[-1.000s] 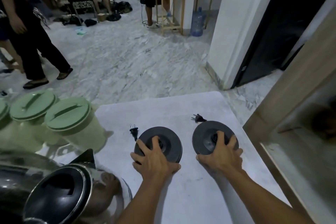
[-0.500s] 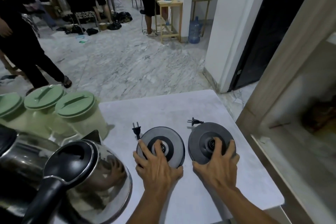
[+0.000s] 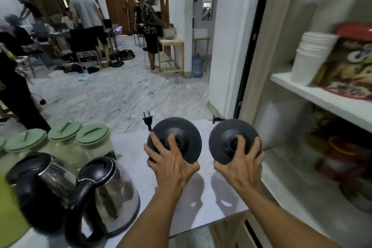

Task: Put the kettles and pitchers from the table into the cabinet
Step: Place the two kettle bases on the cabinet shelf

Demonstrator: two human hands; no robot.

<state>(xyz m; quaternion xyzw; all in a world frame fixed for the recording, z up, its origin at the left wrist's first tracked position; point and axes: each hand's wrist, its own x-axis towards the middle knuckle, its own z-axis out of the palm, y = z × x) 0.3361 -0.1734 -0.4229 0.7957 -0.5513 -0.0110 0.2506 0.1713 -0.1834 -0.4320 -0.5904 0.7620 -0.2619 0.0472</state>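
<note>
Two black kettle bases are seen from the head camera, lifted above a pale grey table (image 3: pixel 132 147) whose top is bare near its right edge, with their shadows cast on it below the hands. Beyond the table, a marble-patterned floor (image 3: pixel 120 94) is shown stretching to brown doors, where several people are standing among chairs and bags; a wooden stand (image 3: pixel 173 56) and a blue water bottle (image 3: pixel 197 66) are placed by a white pillar. At the right, an open cabinet (image 3: pixel 322 94) is seen with white shelves, on which a stack of white cups (image 3: pixel 310 56) and blurred colourful packages are kept. On the table's left part, two steel kettles with black lids and handles are set, the nearer kettle (image 3: pixel 108 197) beside the farther kettle (image 3: pixel 40 183), and behind them a row of pale pitchers with green lids (image 3: pixel 92 137) is lined up. The left kettle base (image 3: pixel 181 135) is a round dark disc with a raised centre, and a short cord ending in a two-pin plug (image 3: pixel 147 118) is stuck out at its far edge; the right kettle base (image 3: pixel 227 139) is alike, with its plug (image 3: pixel 214 119) pointing left. Each base is tilted toward the camera. The left hand (image 3: pixel 171 163) is clamped on the left base, fingers spread over its top and thumb under its near rim. The right hand (image 3: pixel 241 165) is closed on the right base in the same way, just beside the cabinet opening.
</note>
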